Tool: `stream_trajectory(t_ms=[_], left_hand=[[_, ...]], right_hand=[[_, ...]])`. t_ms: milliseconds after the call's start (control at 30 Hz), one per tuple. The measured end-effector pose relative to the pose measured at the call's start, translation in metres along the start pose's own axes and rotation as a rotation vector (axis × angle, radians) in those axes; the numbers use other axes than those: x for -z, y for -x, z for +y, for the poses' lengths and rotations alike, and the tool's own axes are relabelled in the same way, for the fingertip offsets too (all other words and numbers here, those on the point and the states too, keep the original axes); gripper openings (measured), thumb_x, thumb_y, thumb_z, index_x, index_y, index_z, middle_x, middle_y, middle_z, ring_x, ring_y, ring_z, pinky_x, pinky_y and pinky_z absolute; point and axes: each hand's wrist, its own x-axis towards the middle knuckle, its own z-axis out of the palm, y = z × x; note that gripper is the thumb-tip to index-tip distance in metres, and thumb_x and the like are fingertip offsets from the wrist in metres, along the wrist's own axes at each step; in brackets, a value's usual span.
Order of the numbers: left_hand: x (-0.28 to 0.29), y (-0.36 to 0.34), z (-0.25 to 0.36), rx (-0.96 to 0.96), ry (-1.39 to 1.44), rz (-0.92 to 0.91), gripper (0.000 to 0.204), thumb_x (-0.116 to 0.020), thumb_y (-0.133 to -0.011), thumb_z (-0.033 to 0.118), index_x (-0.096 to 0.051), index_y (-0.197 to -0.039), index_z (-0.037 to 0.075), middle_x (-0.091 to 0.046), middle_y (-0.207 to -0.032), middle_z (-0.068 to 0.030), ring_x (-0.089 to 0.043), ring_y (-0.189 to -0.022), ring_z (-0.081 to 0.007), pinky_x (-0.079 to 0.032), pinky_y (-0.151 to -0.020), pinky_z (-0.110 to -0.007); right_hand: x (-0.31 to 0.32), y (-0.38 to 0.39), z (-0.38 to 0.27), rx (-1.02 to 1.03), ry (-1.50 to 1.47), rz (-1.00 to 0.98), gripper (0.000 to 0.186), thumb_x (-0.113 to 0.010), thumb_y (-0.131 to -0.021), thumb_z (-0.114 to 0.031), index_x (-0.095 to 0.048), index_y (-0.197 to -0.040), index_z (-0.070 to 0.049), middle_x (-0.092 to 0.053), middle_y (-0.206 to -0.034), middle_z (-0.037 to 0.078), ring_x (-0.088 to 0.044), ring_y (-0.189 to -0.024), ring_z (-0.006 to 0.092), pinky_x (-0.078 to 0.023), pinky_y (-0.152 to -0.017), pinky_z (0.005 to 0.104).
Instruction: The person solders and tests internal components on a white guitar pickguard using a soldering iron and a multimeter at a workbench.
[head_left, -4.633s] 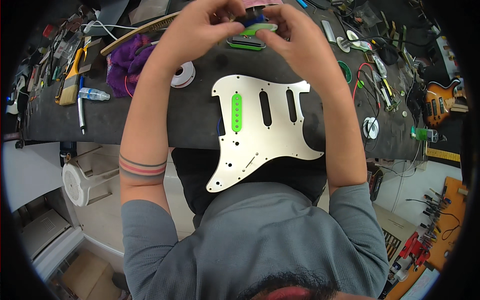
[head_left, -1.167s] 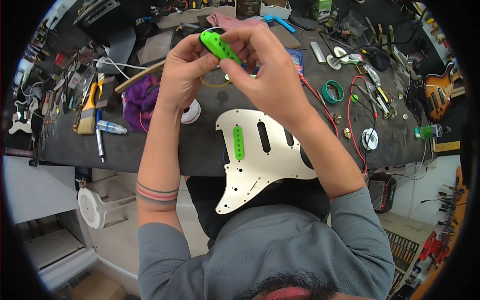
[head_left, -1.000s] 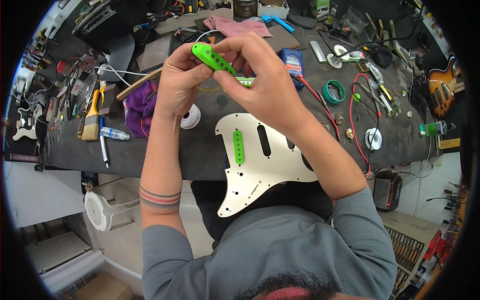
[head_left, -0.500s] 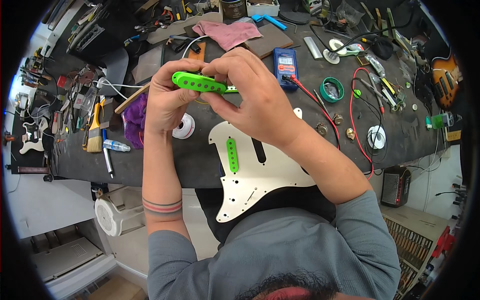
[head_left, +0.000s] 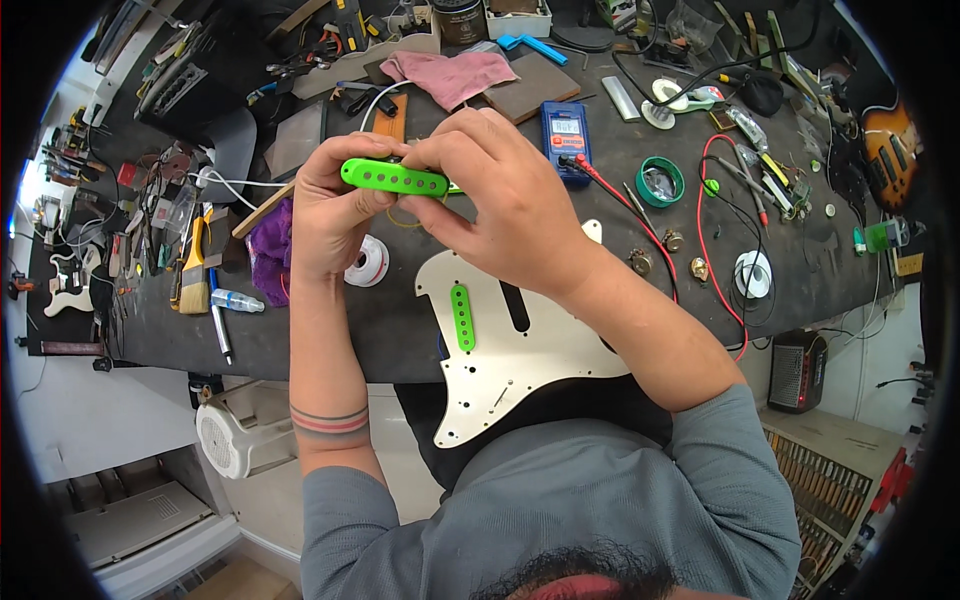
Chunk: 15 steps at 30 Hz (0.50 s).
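A bright green guitar pickup [head_left: 396, 179] with a row of dark pole pieces is held up over the bench between both hands. My left hand [head_left: 335, 190] grips its left end, thumb below and fingers behind. On its right end, my right hand [head_left: 495, 190] is closed, with thumb and fingertips pinching; the far side of the pickup is hidden. A thin yellow wire [head_left: 402, 219] hangs under it. Below lies a cream pickguard [head_left: 545, 345] at the bench's near edge, with a second green pickup [head_left: 462, 318] set in it and an open dark slot beside that.
A blue multimeter [head_left: 567, 140] with red leads stands beyond my right hand. Close by are a green round dish [head_left: 660, 182], several loose potentiometers [head_left: 640, 262] and a white spool [head_left: 752, 274]. A solder spool [head_left: 368, 260], purple cloth [head_left: 270, 250] and brush [head_left: 193, 275] lie left.
The pickup has turned slightly, so its row of pole pieces now runs more level. Both hands keep their hold, and the view has shifted a little.
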Motion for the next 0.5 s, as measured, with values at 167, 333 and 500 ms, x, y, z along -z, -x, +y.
stream_trajectory(t_ms=[167, 333, 500], left_hand=[[0.001, -0.001, 0.001, -0.043, -0.162, 0.18, 0.039, -0.08, -0.093, -0.004, -0.069, -0.13, -0.003, -0.077, -0.121, -0.0171, -0.075, -0.11, -0.0222, -0.062, -0.099, -0.036], [0.012, -0.004, 0.01, -0.025, -0.157, 0.253, 0.032, -0.075, -0.098, -0.002, -0.069, -0.13, -0.003, -0.078, -0.115, -0.0134, -0.076, -0.105, -0.0191, -0.062, -0.094, -0.033], [0.029, -0.008, 0.011, 0.019, -0.25, 0.389, 0.027, -0.07, -0.102, 0.001, -0.067, -0.129, -0.002, -0.076, -0.122, -0.0149, -0.076, -0.105, -0.02, -0.061, -0.095, -0.035]], right_hand=[[0.005, -0.004, 0.001, -0.105, -0.121, 0.056, 0.028, -0.083, -0.086, -0.015, -0.066, -0.107, -0.006, -0.066, -0.096, 0.01, -0.067, -0.09, 0.0304, -0.055, -0.08, 0.0424], [0.041, -0.009, 0.021, -0.459, -0.138, -0.386, 0.027, -0.08, -0.092, -0.017, -0.068, -0.108, 0.0, -0.07, -0.099, 0.01, -0.068, -0.091, 0.0237, -0.055, -0.084, 0.0364], [0.034, 0.006, 0.03, -0.42, 0.248, -0.764, 0.027, -0.08, -0.091, -0.023, -0.071, -0.108, -0.003, -0.071, -0.1, 0.013, -0.07, -0.098, 0.0313, -0.055, -0.087, 0.0419]])
